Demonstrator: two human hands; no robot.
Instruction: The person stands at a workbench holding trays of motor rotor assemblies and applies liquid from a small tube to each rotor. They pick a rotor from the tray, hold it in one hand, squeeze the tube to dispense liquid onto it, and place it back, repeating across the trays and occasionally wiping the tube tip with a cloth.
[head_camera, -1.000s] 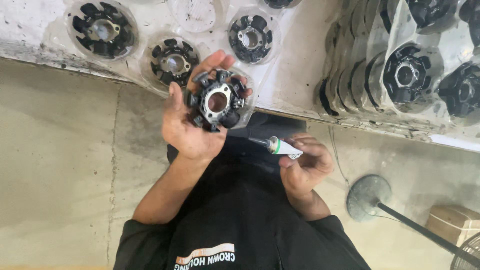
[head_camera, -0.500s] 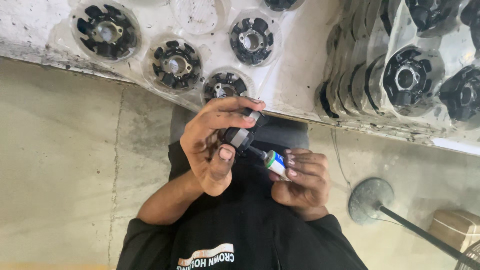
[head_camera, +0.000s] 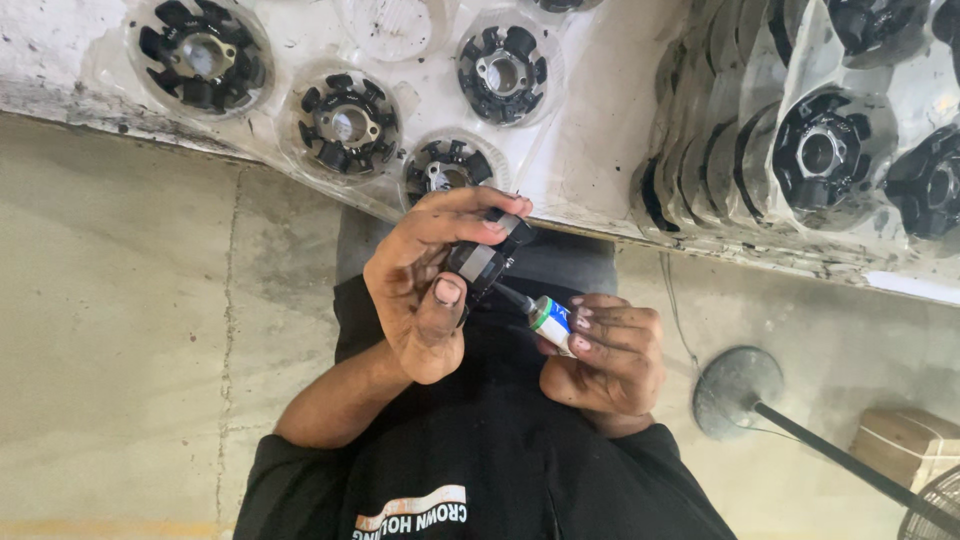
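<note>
My left hand (head_camera: 420, 300) grips a black round toothed metal part (head_camera: 485, 262), turned edge-on to me, in front of my chest. My right hand (head_camera: 610, 355) holds a small bottle (head_camera: 550, 320) with a green band and a thin dark nozzle. The nozzle tip points up-left and touches the underside of the part. Both hands are close together, just below the edge of a white bench (head_camera: 590, 160).
A clear plastic tray (head_camera: 420, 90) on the bench holds several more black toothed parts (head_camera: 345, 125). To the right stand stacked clear trays (head_camera: 700, 170) with more parts (head_camera: 820, 150). On the concrete floor are a round fan base (head_camera: 735, 385) with a rod and a cardboard box (head_camera: 905, 440).
My left hand has turned the part from face-up to edge-on and lowered it. My right hand has brought the bottle's nozzle up against it.
</note>
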